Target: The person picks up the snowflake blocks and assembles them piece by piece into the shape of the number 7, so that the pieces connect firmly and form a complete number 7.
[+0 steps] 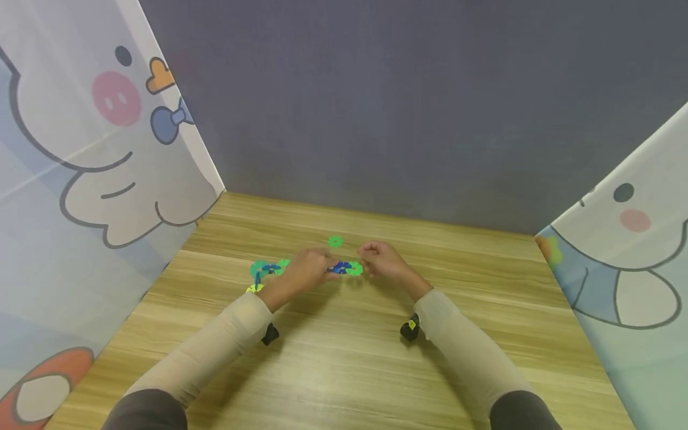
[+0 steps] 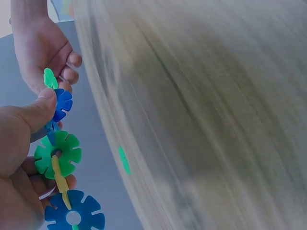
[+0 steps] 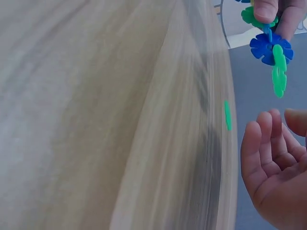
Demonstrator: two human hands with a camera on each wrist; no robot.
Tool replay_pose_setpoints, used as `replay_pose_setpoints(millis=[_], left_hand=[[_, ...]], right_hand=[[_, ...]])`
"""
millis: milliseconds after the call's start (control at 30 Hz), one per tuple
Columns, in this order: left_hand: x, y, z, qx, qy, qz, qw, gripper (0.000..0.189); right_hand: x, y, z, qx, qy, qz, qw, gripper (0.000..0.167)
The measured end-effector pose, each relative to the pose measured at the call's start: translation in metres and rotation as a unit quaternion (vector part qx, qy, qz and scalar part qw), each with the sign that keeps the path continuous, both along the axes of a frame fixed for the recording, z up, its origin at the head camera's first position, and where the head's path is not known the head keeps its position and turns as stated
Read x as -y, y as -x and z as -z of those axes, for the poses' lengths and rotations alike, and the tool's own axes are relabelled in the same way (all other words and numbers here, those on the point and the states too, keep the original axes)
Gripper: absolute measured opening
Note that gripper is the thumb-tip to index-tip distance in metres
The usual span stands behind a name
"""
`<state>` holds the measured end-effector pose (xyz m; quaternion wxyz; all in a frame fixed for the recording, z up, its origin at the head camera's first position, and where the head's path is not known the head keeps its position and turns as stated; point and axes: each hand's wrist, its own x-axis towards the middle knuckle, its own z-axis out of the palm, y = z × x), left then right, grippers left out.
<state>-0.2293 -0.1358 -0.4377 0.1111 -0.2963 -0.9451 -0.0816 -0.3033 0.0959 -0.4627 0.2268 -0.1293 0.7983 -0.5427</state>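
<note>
My left hand (image 1: pixel 305 270) pinches a chain of slotted plastic flower discs, holding it above the table. In the left wrist view the chain includes a blue disc (image 2: pixel 63 104), a green disc (image 2: pixel 67 148), a yellow disc (image 2: pixel 60 175) seen on edge and a larger blue disc (image 2: pixel 91 213). At the chain's right end hangs a bright green disc (image 3: pixel 278 79), slotted into a dark blue disc (image 3: pixel 263 48). Just beyond that end is my right hand (image 1: pixel 386 260), its fingers loosely bent and a gap between fingertips and thumb. Part of the chain is hidden behind the left hand.
One loose green disc (image 1: pixel 335 241) lies on the wooden table (image 1: pixel 333 370), beyond the hands. A grey panel (image 1: pixel 376 119) rises at the back edge. Cartoon-printed sheets (image 1: pixel 48 251) stand on both sides.
</note>
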Motion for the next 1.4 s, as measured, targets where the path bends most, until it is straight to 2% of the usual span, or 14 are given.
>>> replay_pose_setpoints(millis=[133,200,267,400,567,733,1067,1167,1267,1400], left_hand=[[0.003,-0.003,-0.001,0.026,-0.007,-0.013,0.9996,0.040],[0.004,-0.004,-0.002,0.028,-0.002,-0.018,0.9994,0.040],[0.003,-0.004,-0.001,0.020,0.007,-0.013,0.9997,0.038],[-0.002,-0.002,0.001,-0.005,0.031,0.010,0.9995,0.035],[-0.004,-0.003,0.001,0.003,0.031,0.016,0.9994,0.033],[-0.002,-0.007,0.000,0.017,0.030,0.009,0.9994,0.036],[-0.001,-0.007,0.001,0.023,0.029,0.012,0.9992,0.039],[0.000,-0.008,0.002,0.020,0.029,0.009,0.9993,0.038],[0.002,-0.009,0.001,0.027,0.030,0.004,0.9992,0.038],[0.004,-0.010,-0.001,0.040,0.036,-0.004,0.9985,0.040]], right_hand=[[0.007,0.005,-0.002,-0.081,-0.048,-0.011,0.9955,0.030],[0.011,0.009,-0.003,-0.134,-0.081,-0.016,0.9876,0.028],[0.017,0.012,-0.003,-0.166,-0.100,-0.019,0.9809,0.027],[0.027,0.019,-0.002,-0.200,-0.125,-0.025,0.9715,0.030],[0.036,0.025,0.002,-0.238,-0.148,-0.044,0.9590,0.031],[0.045,0.030,0.002,-0.244,-0.165,-0.067,0.9532,0.035],[0.050,0.037,0.009,-0.196,-0.218,-0.083,0.9526,0.050],[0.053,0.039,0.011,-0.206,-0.232,-0.101,0.9454,0.056],[0.058,0.041,0.012,-0.219,-0.254,-0.122,0.9341,0.061],[0.064,0.044,0.014,-0.231,-0.284,-0.128,0.9218,0.056]])
